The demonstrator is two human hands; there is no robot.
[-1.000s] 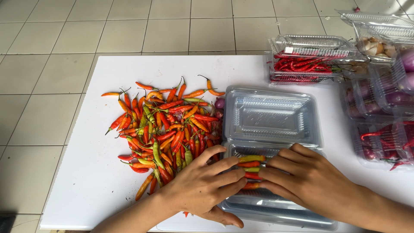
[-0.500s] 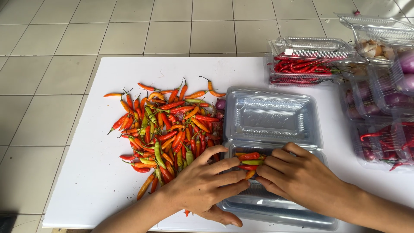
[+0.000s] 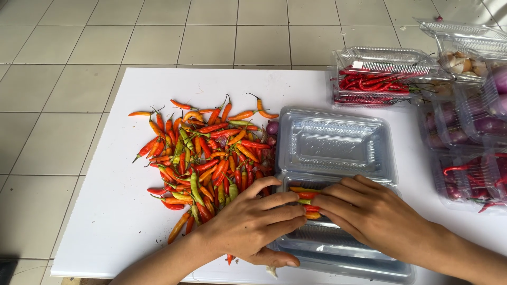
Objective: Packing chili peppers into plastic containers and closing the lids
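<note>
While both hands press a small bundle of chillies [image 3: 306, 199] into the clear clamshell tray [image 3: 338, 240] at lower centre, the left hand [image 3: 253, 227] and right hand [image 3: 369, 214] lie flat, fingers curled over it. Laying them parallel probably packs best. Left of the open lid [image 3: 335, 142], the loose chilli pile [image 3: 206, 158] waits on the white board [image 3: 105, 211]; filled boxes [image 3: 385, 74] sit upper right.

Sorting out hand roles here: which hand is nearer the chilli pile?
Left. The left hand lies against the chilli pile; the right hand is farther right, over the open plastic box.
</note>
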